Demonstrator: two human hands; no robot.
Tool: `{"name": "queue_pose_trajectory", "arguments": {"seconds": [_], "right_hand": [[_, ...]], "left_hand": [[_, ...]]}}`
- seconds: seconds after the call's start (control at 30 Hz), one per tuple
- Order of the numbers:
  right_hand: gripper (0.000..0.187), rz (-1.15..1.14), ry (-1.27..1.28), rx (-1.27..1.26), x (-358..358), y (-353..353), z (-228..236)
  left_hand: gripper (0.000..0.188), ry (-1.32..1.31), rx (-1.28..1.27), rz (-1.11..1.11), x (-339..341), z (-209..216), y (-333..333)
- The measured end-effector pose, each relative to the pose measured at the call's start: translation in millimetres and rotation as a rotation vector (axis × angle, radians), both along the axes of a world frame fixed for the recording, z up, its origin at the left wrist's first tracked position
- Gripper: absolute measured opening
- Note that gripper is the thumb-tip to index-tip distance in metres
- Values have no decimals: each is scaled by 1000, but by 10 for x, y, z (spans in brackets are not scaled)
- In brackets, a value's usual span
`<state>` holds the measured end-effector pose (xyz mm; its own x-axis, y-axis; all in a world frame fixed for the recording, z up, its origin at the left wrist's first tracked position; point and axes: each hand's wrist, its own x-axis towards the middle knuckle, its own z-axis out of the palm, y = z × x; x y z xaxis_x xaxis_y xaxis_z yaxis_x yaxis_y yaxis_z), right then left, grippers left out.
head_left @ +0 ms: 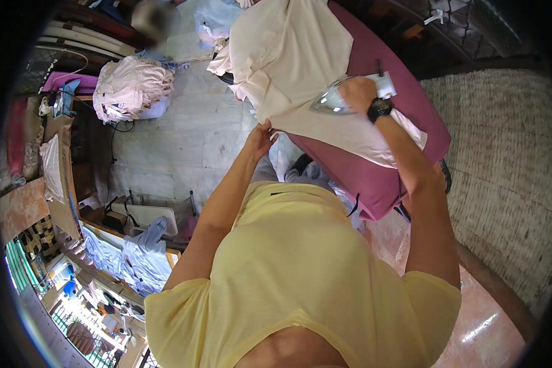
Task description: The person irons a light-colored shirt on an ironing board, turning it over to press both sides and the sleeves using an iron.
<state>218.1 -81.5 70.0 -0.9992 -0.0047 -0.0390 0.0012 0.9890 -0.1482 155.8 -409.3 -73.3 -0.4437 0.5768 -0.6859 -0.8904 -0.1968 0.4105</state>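
Note:
A pale cream garment (288,55) lies spread over a maroon ironing board (405,67), part of it drooping off the board's left side. My right hand (358,94) is closed round a clothes iron (332,101), whose shiny soleplate edge points left and rests on the cloth. The iron's handle is hidden under my fingers. At the garment's near left edge, my left hand (262,138) pinches the fabric between thumb and fingers, drawing that edge out toward me. A narrower part of the garment runs right, beneath my right wrist.
A big bundle of pale pink clothes (132,89) stands at the left. Light blue shirts (144,257) lie at the lower left. A clear plastic bag (214,21) sits beyond the board's left side. Right of the board is a woven mat (497,153). A cable (112,147) trails along the left.

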Motion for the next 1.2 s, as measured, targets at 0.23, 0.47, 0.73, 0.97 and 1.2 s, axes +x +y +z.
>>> {"name": "queue_pose_trajectory", "arguments": {"seconds": [0.23, 0.47, 0.73, 0.97, 1.2], "right_hand": [[30, -73, -45, -180, 65, -406, -22], [32, -72, 86, -162, 114, -1063, -95], [35, 71, 47, -126, 102, -1172, -53], [25, 42, -83, 240, 348, 566, 110], [17, 272, -98, 144, 457, -229, -51]], "left_hand": [[30, -42, -31, 84, 4, 128, 80], [28, 131, 4, 200, -24, -67, -25], [27, -207, -2, 330, 75, -144, -84], [25, -238, -297, 156, 209, 175, -60], [21, 749, -432, 252, 160, 361, 250]]}}
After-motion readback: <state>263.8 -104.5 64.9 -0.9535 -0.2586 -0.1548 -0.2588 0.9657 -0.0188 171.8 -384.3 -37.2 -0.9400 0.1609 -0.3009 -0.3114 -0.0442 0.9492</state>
